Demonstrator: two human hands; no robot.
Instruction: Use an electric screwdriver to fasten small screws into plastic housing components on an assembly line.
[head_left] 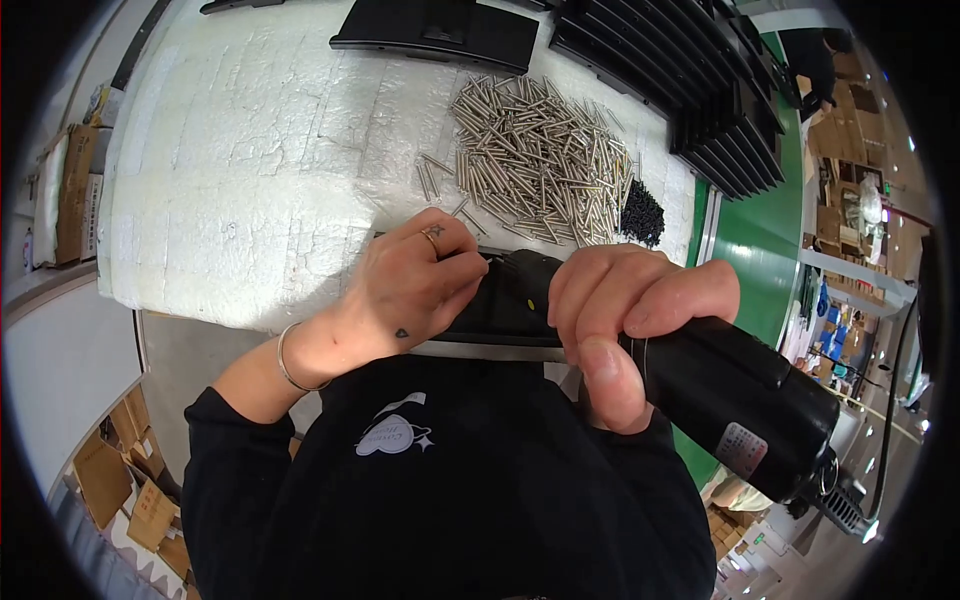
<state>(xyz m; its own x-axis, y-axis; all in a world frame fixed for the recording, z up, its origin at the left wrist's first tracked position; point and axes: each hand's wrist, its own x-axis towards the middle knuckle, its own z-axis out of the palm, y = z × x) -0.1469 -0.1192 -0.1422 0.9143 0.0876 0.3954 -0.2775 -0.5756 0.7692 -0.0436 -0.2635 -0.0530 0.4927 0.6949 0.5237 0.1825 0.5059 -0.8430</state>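
Observation:
My right hand (pixel 640 320) is wrapped round a black corded electric screwdriver (pixel 745 400), whose body slants down to the right. The tool's nose points left, over a black plastic panel (pixel 505 315) at the near edge of the padded table. My left hand (pixel 420 275) is closed over the panel's left part, thumb and fingers pinched together close to the tool's nose. Whatever lies between those fingertips is hidden. Just beyond both hands spreads a pile of silver metal pins (pixel 540 155), a few lying loose by my left knuckles. Beside it sits a small heap of black bits (pixel 642 213).
Another black panel (pixel 435 35) lies at the far edge of the white padded table (pixel 230 190). Several black panels (pixel 730 140) stand stacked at the far right. Green floor (pixel 775 230) runs along the right side. Cardboard boxes (pixel 150 510) stand at the lower left.

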